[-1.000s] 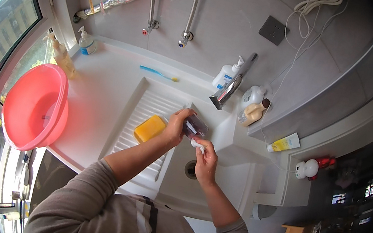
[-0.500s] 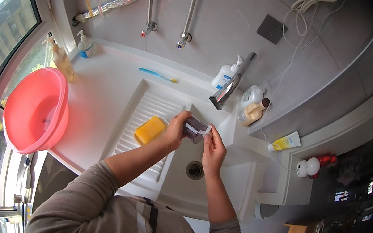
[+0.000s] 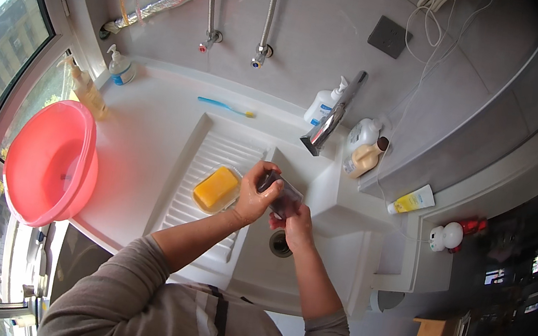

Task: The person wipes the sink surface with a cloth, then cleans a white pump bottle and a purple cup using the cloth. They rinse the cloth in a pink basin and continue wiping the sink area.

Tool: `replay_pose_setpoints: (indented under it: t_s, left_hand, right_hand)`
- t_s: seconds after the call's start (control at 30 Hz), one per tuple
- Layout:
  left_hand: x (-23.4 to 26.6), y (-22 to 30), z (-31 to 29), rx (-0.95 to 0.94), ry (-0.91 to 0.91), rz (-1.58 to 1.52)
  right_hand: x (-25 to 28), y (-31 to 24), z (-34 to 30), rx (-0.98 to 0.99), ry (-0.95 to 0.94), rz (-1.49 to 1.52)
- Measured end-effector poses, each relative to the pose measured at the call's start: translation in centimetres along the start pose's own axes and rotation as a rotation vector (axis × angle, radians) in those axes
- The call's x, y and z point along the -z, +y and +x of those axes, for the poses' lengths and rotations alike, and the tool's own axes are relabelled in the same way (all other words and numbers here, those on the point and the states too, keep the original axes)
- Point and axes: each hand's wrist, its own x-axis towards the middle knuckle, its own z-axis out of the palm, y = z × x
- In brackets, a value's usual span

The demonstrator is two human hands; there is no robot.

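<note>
Over the sink basin [image 3: 331,266], my left hand [image 3: 256,198] is closed round a dark, see-through cup-like container [image 3: 287,203], with the thumb across its upper end. The container is tilted. My right hand [image 3: 299,228] is at its lower right end, fingers curled against or under it; part of that grip is hidden. Left of my hands, a yellow sponge or soap block [image 3: 216,189] lies in a clear tray on the ribbed drainboard [image 3: 198,158]. Just below my right hand is the round drain [image 3: 281,244].
A chrome faucet [image 3: 331,123] leans over the basin, with a white pump bottle [image 3: 322,107] and a beige bottle [image 3: 363,159] beside it. A blue toothbrush [image 3: 223,105] lies behind the drainboard. A pink basin [image 3: 49,165] stands at left; a yellow-white tube [image 3: 412,200] at right.
The container has turned and lowered slightly in my hands. My right hand has moved down from its upper right edge to its lower end. A whitish bit at my right fingertips no longer shows.
</note>
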Motion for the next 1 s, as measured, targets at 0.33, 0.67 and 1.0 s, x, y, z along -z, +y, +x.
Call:
replay_pose_setpoints:
  t_s: [0.33,0.67,1.0]
  left_hand:
    - [0.1,0.3,2.3,1.007,-0.316,-0.216]
    - [-0.1,0.7,-0.2,0.110,-0.071,0.105]
    - [1.8,2.2,2.9,0.890,-0.472,-0.117]
  right_hand:
    - [3.4,-2.7,1.7,1.099,0.068,-1.197]
    - [1.2,0.1,0.4,0.247,0.081,-0.335]
    - [3.1,-2.4,2.0,1.082,0.085,-1.176]
